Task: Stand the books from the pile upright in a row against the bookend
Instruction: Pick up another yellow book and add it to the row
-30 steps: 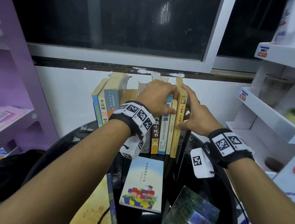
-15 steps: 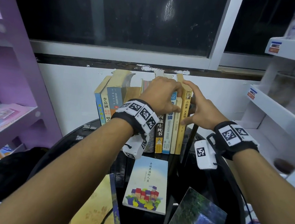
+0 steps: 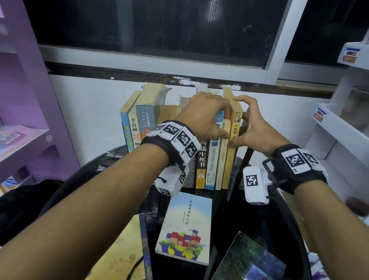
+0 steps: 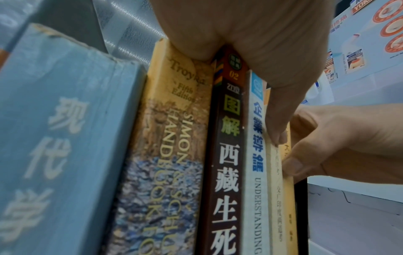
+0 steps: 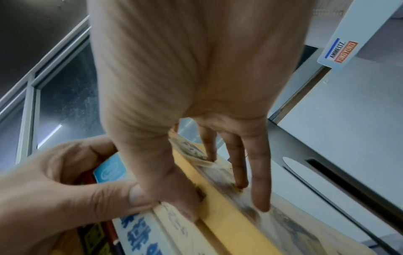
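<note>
A row of upright books [image 3: 201,163] stands on a black round table [image 3: 254,222] against the wall. At its right end is a yellow book [image 3: 231,157], beside a thin cream book [image 3: 221,165]. My right hand [image 3: 250,125] pinches the yellow book [image 5: 229,215], thumb on the spine and fingers on its right cover. My left hand [image 3: 205,117] curls over the tops of the neighbouring books, and its thumb [image 4: 277,124] presses on the cream book's spine [image 4: 277,207]. A black bookend [image 5: 348,181] stands just right of the yellow book.
Three books lie flat on the table in front: a pale blue one [image 3: 185,227], a yellow one [image 3: 119,257] and one with a waterfall cover [image 3: 245,270]. A purple shelf [image 3: 15,102] stands at the left, a white rack [image 3: 353,136] at the right.
My right hand has gone from lying flat against the yellow book's side to arching over it, thumb on the spine. The left hand stays on the book tops.
</note>
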The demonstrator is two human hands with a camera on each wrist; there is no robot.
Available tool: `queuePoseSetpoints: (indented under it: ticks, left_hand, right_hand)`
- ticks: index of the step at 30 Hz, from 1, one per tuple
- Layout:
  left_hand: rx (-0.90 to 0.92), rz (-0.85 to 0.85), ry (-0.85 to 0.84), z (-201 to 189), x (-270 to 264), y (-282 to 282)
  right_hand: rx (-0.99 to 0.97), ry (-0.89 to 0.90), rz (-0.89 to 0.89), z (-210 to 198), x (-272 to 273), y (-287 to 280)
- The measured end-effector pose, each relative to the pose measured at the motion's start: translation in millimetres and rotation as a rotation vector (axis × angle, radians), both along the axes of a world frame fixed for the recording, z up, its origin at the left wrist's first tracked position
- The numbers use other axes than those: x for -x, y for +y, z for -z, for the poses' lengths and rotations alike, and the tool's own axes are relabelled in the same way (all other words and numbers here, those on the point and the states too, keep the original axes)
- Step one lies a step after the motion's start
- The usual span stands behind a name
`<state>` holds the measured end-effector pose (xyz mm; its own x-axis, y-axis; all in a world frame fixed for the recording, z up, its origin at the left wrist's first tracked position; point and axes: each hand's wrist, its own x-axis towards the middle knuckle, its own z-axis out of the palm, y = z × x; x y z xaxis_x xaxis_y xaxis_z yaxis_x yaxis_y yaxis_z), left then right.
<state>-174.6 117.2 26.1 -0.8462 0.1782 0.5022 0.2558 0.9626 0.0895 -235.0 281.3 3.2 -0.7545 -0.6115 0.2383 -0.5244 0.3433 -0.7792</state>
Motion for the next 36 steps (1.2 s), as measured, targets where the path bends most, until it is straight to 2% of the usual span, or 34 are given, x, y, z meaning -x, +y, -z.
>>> queuePoseSetpoints:
  ticks: [9, 14, 23, 36]
  left_hand:
    - [-0.021, -0.011, -0.004, 1, -1, 0]
    - [-0.038, -0.011, -0.003, 1, 0, 1]
    - [-0.045, -0.011, 0.011, 1, 0, 1]
    - [-0.071, 0.009, 0.058, 4, 4, 0]
  right_hand:
    - [0.144, -0.058, 0.027, 5, -6, 9]
    - [0.147, -0.121, 0.003, 4, -9, 16]
    - [0.150, -0.130, -0.080, 7, -7, 12]
    - [0.163, -0.127, -0.096, 9, 0, 6]
